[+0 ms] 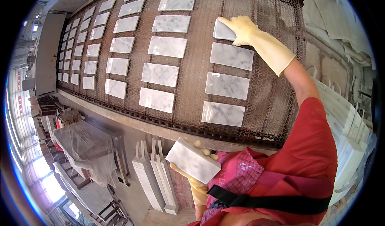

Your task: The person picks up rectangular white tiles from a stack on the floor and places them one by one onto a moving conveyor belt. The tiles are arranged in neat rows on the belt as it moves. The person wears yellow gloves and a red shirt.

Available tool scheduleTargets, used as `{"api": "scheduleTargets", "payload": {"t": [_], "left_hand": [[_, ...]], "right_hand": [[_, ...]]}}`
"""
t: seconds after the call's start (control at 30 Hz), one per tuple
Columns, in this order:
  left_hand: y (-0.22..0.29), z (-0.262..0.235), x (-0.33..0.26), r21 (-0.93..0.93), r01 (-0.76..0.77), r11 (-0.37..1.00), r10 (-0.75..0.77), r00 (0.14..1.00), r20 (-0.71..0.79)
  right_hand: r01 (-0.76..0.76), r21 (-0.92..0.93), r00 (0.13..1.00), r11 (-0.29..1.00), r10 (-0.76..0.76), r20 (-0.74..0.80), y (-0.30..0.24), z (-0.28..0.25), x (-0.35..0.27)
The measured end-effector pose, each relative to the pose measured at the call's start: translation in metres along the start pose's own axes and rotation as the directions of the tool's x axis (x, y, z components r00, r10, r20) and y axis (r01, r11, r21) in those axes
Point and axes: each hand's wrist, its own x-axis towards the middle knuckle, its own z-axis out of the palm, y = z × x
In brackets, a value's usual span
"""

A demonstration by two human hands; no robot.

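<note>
Marble-white, the tile (223, 31) pinched in my right hand (244, 31) sat on or just above the mesh belt (266, 105); my left hand (191, 180) clasped a slab (194, 160). Remotely, I judged even spacing best.

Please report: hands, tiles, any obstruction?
Left yellow-gloved hand: holding white rectangular marble tile. Right yellow-gloved hand: touching second tile over brown mesh belt. Nothing visibly blocking.

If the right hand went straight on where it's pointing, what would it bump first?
Past the tile it touches, the right hand would probably reach the next row of tiles, across the mesh. Its height is hard to tell.
</note>
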Motion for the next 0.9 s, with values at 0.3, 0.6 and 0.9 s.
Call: {"api": "scheduleTargets", "payload": {"t": [0.3,0.6,0.9], "left_hand": [[-0.009,-0.009,0.002,-0.047,0.015,0.999,-0.016,1.0,-0.016],[-0.02,0.005,0.011,0.134,0.009,0.991,0.003,0.996,-0.086],[-0.016,0.005,0.035,0.321,-0.029,0.947,0.071,0.99,-0.122]], "right_hand": [[0.089,0.197,0.957,0.976,-0.029,-0.29,0.04,0.005,0.01],[0.021,0.044,0.958,0.999,-0.007,-0.287,0.072,0.002,0.069],[0.108,0.398,0.885,0.911,0.095,-0.456,0.001,0.014,-0.027]]}}
